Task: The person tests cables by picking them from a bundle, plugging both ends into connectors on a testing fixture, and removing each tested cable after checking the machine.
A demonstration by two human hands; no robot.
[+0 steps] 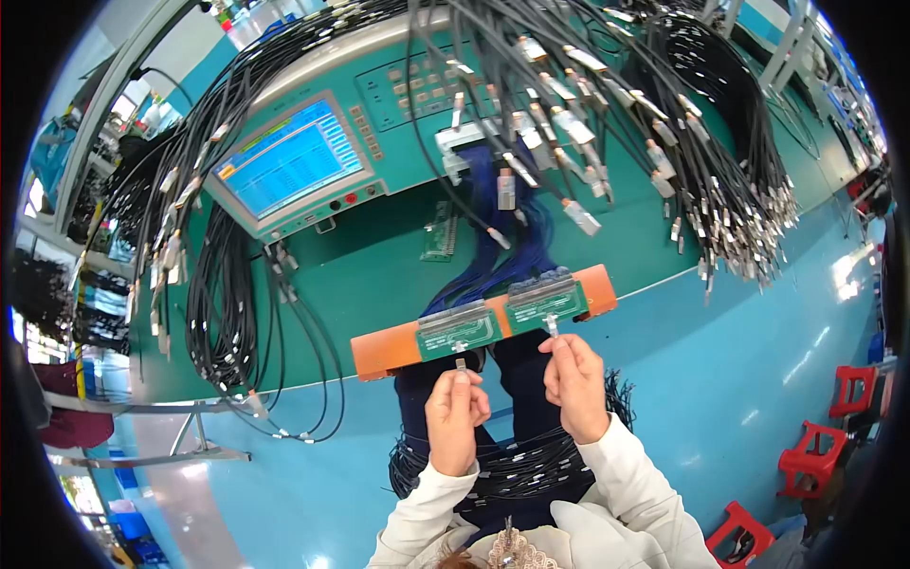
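Print on the left circuit board (459, 331), right circuit board (548, 303) and tester screen (289, 156) is too small to read. The left hand (453, 417) has its fingers pinching a metal plug (462, 364) just short of the left circuit board; the right hand's (576, 391) fingers pinch a silvery connector (553, 327) at the right circuit board's lower edge. A flat orange bar (384, 354) carries both boards along the green worktop (351, 294).

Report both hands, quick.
Left hand: closed, pinching a metal connector.
Right hand: closed, pinching a second connector at the right green board.
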